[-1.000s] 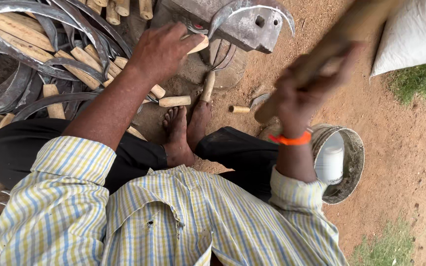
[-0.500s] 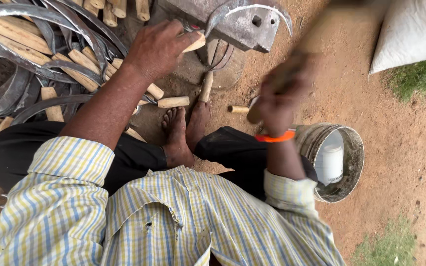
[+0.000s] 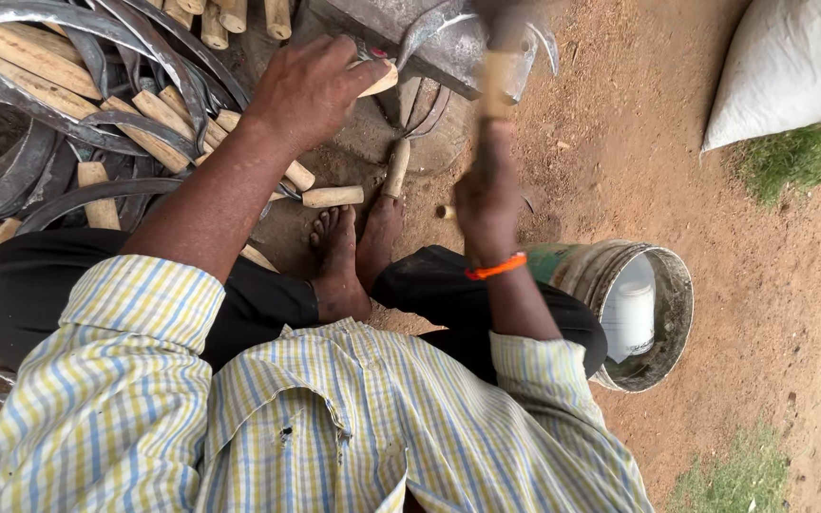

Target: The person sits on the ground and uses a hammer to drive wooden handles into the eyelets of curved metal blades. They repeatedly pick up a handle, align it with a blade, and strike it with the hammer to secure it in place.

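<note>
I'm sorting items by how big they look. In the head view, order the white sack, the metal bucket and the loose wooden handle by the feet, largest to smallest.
1. White sack, though cut off by the frame edge.
2. Metal bucket, close in apparent size, so these two are unsure.
3. Loose wooden handle, clearly smallest.

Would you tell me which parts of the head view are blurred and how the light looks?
In the head view, the right hand and its wooden handle are motion-blurred; the left hand, sickle pile and bucket are sharp; light is soft, without hard shadows.

Dull grey metal sickle blade (image 3: pixel 429 33), pale wooden handle (image 3: pixel 377 81).
</note>
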Demonstrator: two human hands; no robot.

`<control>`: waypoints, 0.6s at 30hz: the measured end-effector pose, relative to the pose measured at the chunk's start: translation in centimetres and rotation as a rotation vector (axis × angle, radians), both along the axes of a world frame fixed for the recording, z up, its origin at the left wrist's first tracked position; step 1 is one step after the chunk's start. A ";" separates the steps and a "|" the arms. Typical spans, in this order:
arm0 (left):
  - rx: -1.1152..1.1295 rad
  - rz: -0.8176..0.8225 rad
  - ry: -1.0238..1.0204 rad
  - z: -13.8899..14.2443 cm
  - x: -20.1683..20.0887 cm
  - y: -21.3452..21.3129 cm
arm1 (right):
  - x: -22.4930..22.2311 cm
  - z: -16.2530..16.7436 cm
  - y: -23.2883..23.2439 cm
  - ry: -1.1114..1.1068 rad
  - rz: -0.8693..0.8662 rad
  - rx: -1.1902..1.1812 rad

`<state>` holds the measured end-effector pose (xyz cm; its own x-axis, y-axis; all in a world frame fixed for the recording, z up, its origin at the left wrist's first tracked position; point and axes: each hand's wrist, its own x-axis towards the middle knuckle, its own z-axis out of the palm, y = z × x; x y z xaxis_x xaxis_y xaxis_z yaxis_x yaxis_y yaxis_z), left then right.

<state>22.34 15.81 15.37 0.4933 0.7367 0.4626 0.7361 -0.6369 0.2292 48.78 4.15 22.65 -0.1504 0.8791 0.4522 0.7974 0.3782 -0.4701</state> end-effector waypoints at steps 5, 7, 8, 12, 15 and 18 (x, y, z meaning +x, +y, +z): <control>-0.039 0.017 0.101 0.1 -0.2 0.2 | 2.5 2.3 -1.0 0.583 0.113 -0.280; -0.058 0.007 0.083 0.1 -0.2 0.3 | 3.6 3.1 -1.0 0.563 0.248 -0.047; -0.044 0.006 0.053 0.2 -0.1 0.3 | 3.4 3.0 -0.6 0.543 0.267 0.017; -0.067 0.015 0.029 0.7 -0.1 0.2 | 1.3 2.0 1.4 0.439 0.147 -0.015; -0.201 -0.001 0.070 1.1 -0.4 -0.2 | 0.4 2.6 1.8 0.395 0.046 -0.352; -0.166 -0.019 0.104 1.2 -0.9 -1.3 | 1.9 4.6 1.1 0.468 0.150 -0.306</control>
<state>21.41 14.50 16.62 0.5465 0.7888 0.2812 0.7497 -0.6105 0.2554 50.69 5.29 27.25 -0.1283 0.9650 0.2287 0.4265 0.2619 -0.8657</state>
